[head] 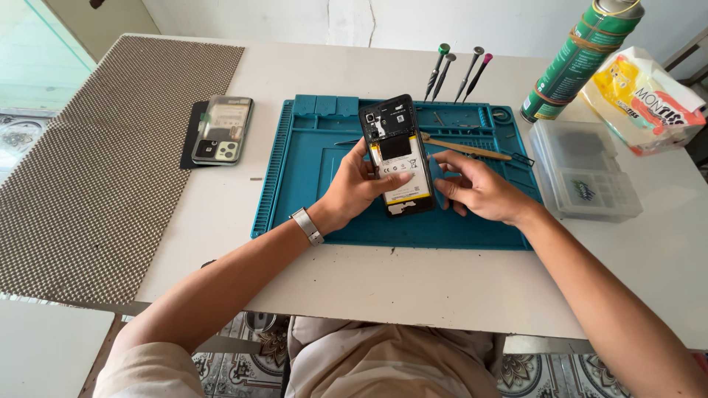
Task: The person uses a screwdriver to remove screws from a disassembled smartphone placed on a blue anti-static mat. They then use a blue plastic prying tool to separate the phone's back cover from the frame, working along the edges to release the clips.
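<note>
While a person sits at a white table, the left hand is wrapped around an opened phone with its back removed, thumb pressed on the yellow-and-white battery face, holding it tilted above a teal work mat at the centre of the view. Touching the phone's right edge, at about 3 o'clock from it, the right hand pinches a thin blue pick, fingers closed on it. At 9 o'clock from the phone, a detached back cover lies on the table beside a woven grey mat. At 12 o'clock, four screwdrivers stand upright. At 2 o'clock stands a green spray can, with a clear plastic box just below it
</note>
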